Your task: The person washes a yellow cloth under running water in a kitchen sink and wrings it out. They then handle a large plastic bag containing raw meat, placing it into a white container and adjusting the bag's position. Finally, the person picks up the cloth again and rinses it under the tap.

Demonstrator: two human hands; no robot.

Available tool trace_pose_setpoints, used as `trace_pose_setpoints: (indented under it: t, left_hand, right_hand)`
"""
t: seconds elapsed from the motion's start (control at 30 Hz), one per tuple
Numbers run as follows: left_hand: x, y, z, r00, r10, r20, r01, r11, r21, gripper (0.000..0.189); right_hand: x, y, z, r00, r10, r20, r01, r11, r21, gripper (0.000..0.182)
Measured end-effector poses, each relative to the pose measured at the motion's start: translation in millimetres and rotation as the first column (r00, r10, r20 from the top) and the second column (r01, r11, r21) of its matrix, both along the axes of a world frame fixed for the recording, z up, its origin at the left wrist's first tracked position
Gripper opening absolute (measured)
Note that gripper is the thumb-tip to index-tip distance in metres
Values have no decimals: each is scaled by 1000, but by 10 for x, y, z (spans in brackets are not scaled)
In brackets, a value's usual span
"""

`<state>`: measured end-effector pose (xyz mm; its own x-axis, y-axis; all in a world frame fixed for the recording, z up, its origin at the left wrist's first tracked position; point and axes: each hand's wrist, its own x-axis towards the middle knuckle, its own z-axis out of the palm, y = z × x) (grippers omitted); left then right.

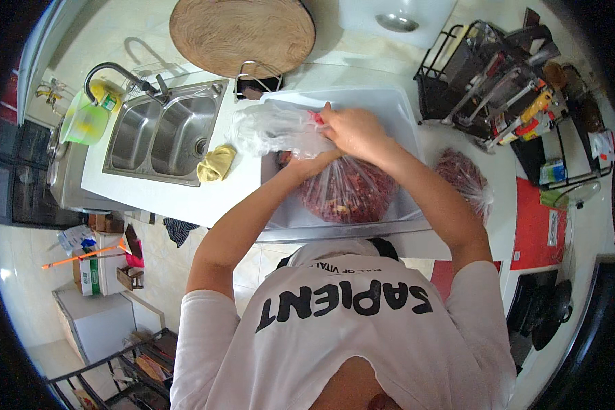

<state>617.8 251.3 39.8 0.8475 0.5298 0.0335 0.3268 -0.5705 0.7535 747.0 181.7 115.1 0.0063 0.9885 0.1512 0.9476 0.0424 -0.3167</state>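
Note:
A clear plastic bag (346, 192) full of dark red, chunky food, perhaps minced or chopped meat, rests in a large white plastic tub (410, 123). Its gathered neck is gripped in my left hand (320, 163), below the loose, crumpled top. My right hand (356, 130) is at the same neck, its fingers pinching a small red piece, perhaps a tie or strip. Fingers of both hands are partly hidden by plastic and by each other. Right of the tub, a second clear bag (461, 177) of similar red food lies on the white counter (225, 205).
A double steel sink (177, 136) with a black faucet (118, 69) lies left, a yellow cloth (217, 163) beside it. A round wooden board (243, 33) leans at the back near a wire holder (256, 77). A black rack (441, 87) with knives and utensils stands right.

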Motion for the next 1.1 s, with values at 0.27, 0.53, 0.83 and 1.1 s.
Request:
trace_pose_setpoints:
  t: [0.27, 0.53, 0.83, 1.1]
  left_hand:
    - [167, -18, -422, 689, 290, 664, 157, 835, -527, 56]
    - [31, 204, -581, 975, 47, 215, -73, 991, 113, 34]
    - [110, 199, -588, 992, 49, 120, -62, 992, 107, 43]
    - [88, 187, -705, 930, -60, 364, -30, 971, 236, 46]
  right_hand:
    - [-53, -200, -9, 945, 263, -194, -272, 962, -21, 21]
    - [-29, -320, -57, 940, 302, -159, -303, 953, 19, 38]
    - [167, -401, 912, 974, 91, -207, -43, 972, 229, 17]
    - [-230, -49, 558, 898, 90, -432, -24, 987, 157, 31]
